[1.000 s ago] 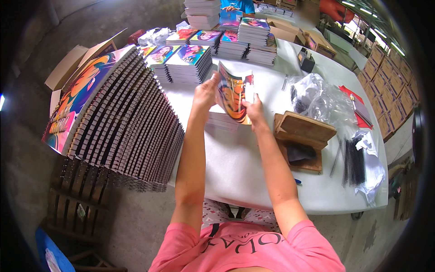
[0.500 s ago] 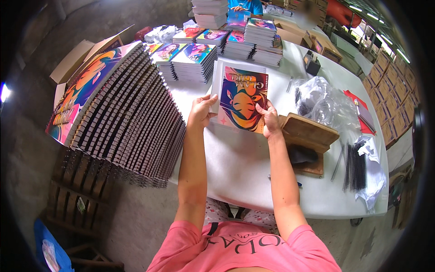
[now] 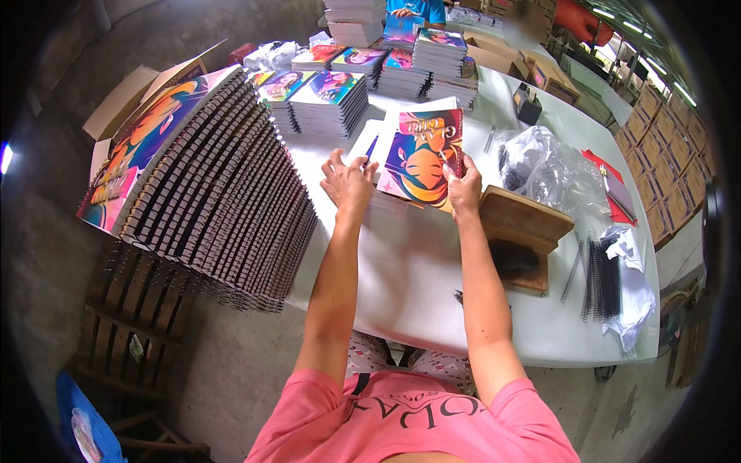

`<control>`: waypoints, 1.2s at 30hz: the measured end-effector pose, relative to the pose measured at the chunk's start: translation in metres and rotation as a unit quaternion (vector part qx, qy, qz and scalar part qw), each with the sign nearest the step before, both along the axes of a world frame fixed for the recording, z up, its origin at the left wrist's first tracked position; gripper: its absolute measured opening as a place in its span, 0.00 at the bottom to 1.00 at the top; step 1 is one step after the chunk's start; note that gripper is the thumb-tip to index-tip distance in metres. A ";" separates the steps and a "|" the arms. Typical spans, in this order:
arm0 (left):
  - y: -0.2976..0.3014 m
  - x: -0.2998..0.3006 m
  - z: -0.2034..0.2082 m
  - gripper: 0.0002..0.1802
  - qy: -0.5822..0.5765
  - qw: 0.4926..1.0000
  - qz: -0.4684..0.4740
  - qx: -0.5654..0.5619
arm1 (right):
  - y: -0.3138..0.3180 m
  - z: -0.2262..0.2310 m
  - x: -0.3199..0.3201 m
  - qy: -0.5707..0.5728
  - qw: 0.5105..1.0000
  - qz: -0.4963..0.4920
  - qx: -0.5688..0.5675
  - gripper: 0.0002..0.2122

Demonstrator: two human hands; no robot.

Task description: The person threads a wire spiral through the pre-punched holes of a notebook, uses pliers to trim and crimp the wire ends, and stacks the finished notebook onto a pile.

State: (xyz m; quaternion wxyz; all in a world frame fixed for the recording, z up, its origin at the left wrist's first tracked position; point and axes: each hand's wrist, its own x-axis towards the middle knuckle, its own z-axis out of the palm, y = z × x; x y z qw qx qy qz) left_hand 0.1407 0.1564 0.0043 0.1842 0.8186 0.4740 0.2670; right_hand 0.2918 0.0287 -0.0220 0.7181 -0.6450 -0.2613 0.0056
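Over the white table, my right hand (image 3: pixel 465 190) grips the right edge of a notebook (image 3: pixel 423 158) with a colourful illustrated cover, thumb on top of the cover. White sheets (image 3: pixel 369 143) show past its left side, and more lie beneath its lower edge. My left hand (image 3: pixel 349 182) is beside those sheets, fingers spread and holding nothing; whether a fingertip touches the paper I cannot tell. A wooden block stand (image 3: pixel 529 220) with a dark opening sits just right of my right hand. Black spiral coils (image 3: pixel 600 278) lie farther right.
A tall leaning stack of spiral-bound notebooks (image 3: pixel 216 193) stands on the left. Stacks of notebooks (image 3: pixel 328 108) fill the far side, where a person in a blue shirt (image 3: pixel 428 9) is. Clear plastic bags (image 3: pixel 544 166), a black box (image 3: pixel 528 106) and cartons (image 3: pixel 552 81) occupy the right.
My left hand has let go of the notebook's left side and spread its fingers. The notebook has tilted and shifted slightly right in my right hand, and its sheets have fanned out.
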 end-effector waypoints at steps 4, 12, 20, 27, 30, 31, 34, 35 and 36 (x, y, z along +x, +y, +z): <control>0.001 0.002 -0.001 0.33 0.013 0.999 -0.013 -0.043 | -0.003 0.027 -0.001 0.000 0.997 0.061 0.036 0.12; -0.083 -0.084 0.055 0.59 -0.385 0.897 -0.189 0.107 | -0.133 0.137 -0.084 -0.209 0.938 0.254 -0.105 0.14; -0.123 -0.182 -0.034 0.20 -0.377 0.869 -0.166 -0.276 | -0.125 0.107 -0.124 -0.462 0.785 0.319 -0.261 0.22; -0.127 -0.159 -0.048 0.19 -0.465 0.828 -0.178 -0.256 | -0.125 0.035 -0.102 0.183 0.929 0.322 0.021 0.35; -0.133 -0.155 -0.053 0.24 -0.420 0.882 -0.158 -0.143 | -0.122 0.011 -0.137 0.129 0.959 0.251 0.017 0.34; -0.134 -0.161 -0.055 0.25 -0.409 0.895 -0.139 -0.114 | -0.128 0.015 -0.146 0.145 0.958 0.246 0.027 0.34; -0.137 -0.174 -0.074 0.34 -0.359 0.911 -0.120 -0.162 | -0.151 0.007 -0.158 0.076 0.958 0.273 -0.048 0.32; -0.139 -0.174 -0.078 0.35 -0.333 0.915 -0.116 -0.197 | -0.157 -0.004 -0.163 0.088 0.959 0.230 -0.138 0.30; -0.146 -0.167 -0.080 0.37 -0.373 0.893 -0.142 -0.206 | -0.162 -0.021 -0.169 0.099 0.951 0.186 -0.228 0.28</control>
